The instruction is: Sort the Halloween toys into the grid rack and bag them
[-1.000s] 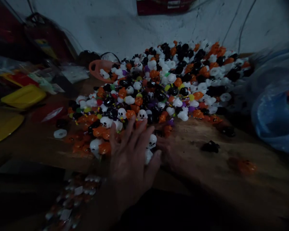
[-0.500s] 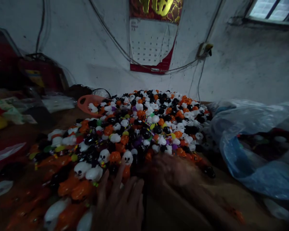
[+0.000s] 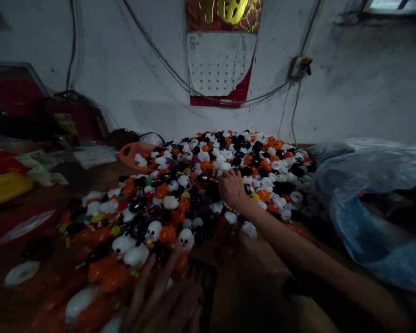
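Note:
A big heap of small Halloween figures (image 3: 256,159), in white, orange and black, spreads over the table. My right hand (image 3: 231,188) reaches into the middle of it, its fingers curled down among the pieces. Whatever those fingers pinch is hidden. Low in the view, my left hand (image 3: 166,296) has its fingers stretched and apart. Its index fingertip is at a white skull figure (image 3: 186,239), beside an orange pumpkin figure (image 3: 168,236) and another white skull figure (image 3: 154,230). Under and beside this hand lies a dark slotted tray (image 3: 208,282), partly covered.
On the right bulges a clear bluish plastic bag (image 3: 353,240). An orange basket (image 3: 130,157) stands behind the heap's left side. Farther left are a yellow object (image 3: 7,188) and a red dish (image 3: 21,229). A calendar (image 3: 218,64) hangs on the wall.
My right hand has moved forward and up from the near edge of the heap into its middle. My left hand has dropped slightly, its index finger staying by the skull figure. The view has shifted a little.

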Motion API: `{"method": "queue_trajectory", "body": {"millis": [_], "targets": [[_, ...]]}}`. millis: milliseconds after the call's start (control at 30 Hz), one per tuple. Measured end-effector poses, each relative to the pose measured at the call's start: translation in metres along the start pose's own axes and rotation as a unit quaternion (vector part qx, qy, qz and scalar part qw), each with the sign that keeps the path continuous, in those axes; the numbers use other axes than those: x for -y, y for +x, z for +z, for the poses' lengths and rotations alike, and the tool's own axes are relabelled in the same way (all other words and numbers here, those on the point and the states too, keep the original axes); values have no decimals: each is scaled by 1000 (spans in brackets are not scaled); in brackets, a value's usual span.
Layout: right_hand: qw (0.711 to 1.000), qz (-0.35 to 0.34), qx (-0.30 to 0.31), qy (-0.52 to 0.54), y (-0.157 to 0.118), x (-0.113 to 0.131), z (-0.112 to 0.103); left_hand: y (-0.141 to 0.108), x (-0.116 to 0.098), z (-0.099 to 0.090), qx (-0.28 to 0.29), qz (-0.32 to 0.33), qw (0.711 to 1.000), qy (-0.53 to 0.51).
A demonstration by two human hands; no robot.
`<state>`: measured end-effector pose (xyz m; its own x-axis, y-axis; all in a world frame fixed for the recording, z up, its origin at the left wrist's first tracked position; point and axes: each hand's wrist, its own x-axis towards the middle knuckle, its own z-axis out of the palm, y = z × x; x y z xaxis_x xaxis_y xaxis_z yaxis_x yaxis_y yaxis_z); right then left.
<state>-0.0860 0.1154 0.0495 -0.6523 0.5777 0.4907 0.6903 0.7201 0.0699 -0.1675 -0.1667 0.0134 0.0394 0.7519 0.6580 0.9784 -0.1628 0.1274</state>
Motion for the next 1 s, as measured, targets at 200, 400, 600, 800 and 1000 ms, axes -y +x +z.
{"method": "queue_trajectory", "body": {"millis": [200, 400, 600, 800, 1000], "targets": [[980, -94, -80, 159, -87, 1, -67, 5, -10, -19, 78, -30, 996, -7], [921, -45, -27, 386, -205, 26, -80, 9, -18, -27, 134, -45, 990, -20], [937, -77, 119, 319, -258, 26, -50, 7, -17, -28, 134, -26, 990, 27], [964, -67, 164, 197, -262, 24, -51, 17, -23, -29, 163, -9, 984, 67], [952, -78, 192, 224, -255, 32, -46, 19, -25, -29, 181, -32, 980, 80]]}}
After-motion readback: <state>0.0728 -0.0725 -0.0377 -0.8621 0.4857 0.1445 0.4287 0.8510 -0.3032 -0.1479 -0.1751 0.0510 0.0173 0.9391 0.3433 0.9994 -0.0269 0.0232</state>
